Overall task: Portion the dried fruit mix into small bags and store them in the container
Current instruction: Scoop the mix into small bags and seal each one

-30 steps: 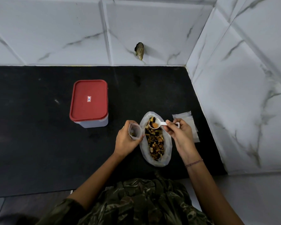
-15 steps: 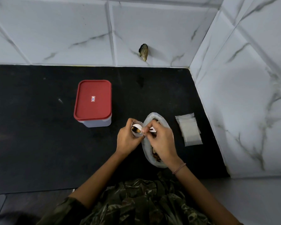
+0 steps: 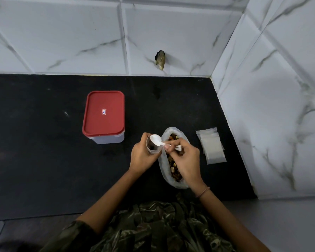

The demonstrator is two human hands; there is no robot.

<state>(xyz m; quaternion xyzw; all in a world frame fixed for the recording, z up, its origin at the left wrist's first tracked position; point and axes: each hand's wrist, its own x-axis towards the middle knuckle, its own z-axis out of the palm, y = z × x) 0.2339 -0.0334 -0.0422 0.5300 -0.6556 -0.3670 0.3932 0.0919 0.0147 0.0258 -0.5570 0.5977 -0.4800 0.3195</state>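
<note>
Camouflage cloth point(image 3: 153, 231) fills the bottom edge; at centre the left hand point(image 3: 143, 158) curls round a small bag point(image 3: 152, 149) while the right hand point(image 3: 186, 160) pinches a white spoon point(image 3: 157, 139) at its mouth, over the dried fruit mix point(image 3: 173, 170). Right of them lie spare bags point(image 3: 212, 149); the red-lidded container point(image 3: 104, 113) stands farther, left of centre.

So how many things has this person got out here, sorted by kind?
1 container, red lid on
1 large bag of fruit mix
1 small bag, held in the left hand
1 white spoon, in the right hand
1 stack of spare bags, too flat to count singly
Total: 5
</note>
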